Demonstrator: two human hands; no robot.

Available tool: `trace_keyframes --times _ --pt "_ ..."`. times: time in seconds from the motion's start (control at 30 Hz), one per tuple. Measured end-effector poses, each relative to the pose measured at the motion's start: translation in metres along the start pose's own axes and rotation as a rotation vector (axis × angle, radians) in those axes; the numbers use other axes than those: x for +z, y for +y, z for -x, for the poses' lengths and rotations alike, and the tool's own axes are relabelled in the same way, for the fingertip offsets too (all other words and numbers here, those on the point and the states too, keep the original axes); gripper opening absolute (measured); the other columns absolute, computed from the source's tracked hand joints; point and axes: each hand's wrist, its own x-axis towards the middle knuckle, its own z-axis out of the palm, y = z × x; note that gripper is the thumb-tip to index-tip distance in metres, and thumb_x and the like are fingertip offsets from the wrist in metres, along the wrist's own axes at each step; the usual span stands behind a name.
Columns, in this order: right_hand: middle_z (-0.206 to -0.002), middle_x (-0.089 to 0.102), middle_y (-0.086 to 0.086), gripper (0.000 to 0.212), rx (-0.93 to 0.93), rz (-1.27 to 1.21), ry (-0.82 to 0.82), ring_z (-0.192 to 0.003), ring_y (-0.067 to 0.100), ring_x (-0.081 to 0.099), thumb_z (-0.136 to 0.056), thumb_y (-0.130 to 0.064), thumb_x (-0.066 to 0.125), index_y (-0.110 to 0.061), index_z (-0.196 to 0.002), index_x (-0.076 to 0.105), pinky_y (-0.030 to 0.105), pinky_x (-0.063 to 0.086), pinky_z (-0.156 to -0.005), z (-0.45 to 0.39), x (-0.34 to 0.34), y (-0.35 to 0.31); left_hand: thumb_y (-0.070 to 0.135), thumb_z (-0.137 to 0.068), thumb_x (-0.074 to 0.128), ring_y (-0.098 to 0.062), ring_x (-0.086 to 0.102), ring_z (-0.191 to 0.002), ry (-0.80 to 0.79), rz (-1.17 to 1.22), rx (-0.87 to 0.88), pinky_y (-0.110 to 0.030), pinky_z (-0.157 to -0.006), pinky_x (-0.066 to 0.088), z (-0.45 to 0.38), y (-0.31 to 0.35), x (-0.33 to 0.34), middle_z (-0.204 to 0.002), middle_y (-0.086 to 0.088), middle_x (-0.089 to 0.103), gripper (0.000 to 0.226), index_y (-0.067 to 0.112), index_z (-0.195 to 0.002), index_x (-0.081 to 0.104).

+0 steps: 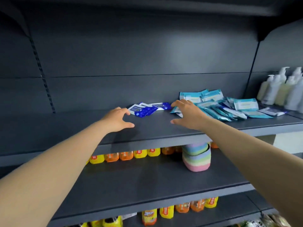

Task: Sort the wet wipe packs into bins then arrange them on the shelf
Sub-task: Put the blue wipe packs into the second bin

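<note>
Several dark blue and white wet wipe packs (148, 108) lie flat in a small heap on the dark grey upper shelf (82, 122). To their right spreads a larger pile of teal and white wet wipe packs (229, 105). My left hand (117, 119) hovers just left of the blue heap, fingers spread and holding nothing. My right hand (188, 114) reaches between the two piles, fingers spread, its fingertips near the blue packs; it holds nothing. Two pastel striped woven bins (196, 157), nested, stand on the shelf below.
White and pale yellow pump bottles (282, 89) stand at the upper shelf's right end. Yellow and orange bottles (129, 155) line the back of the lower shelf (147, 182), with more on the shelf beneath. The left part of the upper shelf is bare.
</note>
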Motion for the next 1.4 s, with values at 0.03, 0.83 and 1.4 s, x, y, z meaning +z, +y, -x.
trace_keyframes --times 0.03,0.83,1.4 --pt "-0.131 0.046 0.007 0.062 0.002 -0.009 -0.006 -0.122 0.025 0.04 -0.08 -0.036 0.072 -0.018 -0.132 0.045 0.033 0.034 -0.097 -0.017 0.005 0.013 0.04 -0.083 0.067 -0.021 0.045 -0.122 -0.014 0.011 -0.003 -0.034 -0.097 0.04 -0.023 0.0 0.005 -0.131 -0.002 0.044 0.053 0.023 -0.129 0.047" --pt "-0.111 0.063 0.005 0.058 0.161 -0.207 -0.375 -0.105 0.02 0.058 -0.073 -0.048 0.075 -0.01 -0.115 0.062 0.029 0.045 -0.087 -0.28 0.129 0.142 0.04 -0.073 0.077 -0.005 0.029 -0.132 -0.474 -0.029 0.041 -0.029 -0.109 0.033 -0.282 -0.03 0.062 -0.14 0.02 0.029 0.077 0.039 -0.139 0.037" --pt "-0.101 0.064 -0.001 0.053 0.158 -0.254 -0.595 -0.1 0.019 0.06 -0.068 -0.043 0.081 -0.013 -0.107 0.063 0.032 0.045 -0.092 -0.278 0.12 0.119 0.065 -0.065 0.071 -0.011 0.037 -0.111 -0.334 -0.033 -0.238 -0.03 -0.09 0.04 -0.231 -0.068 0.055 -0.11 0.009 0.043 0.061 0.029 -0.106 0.044"
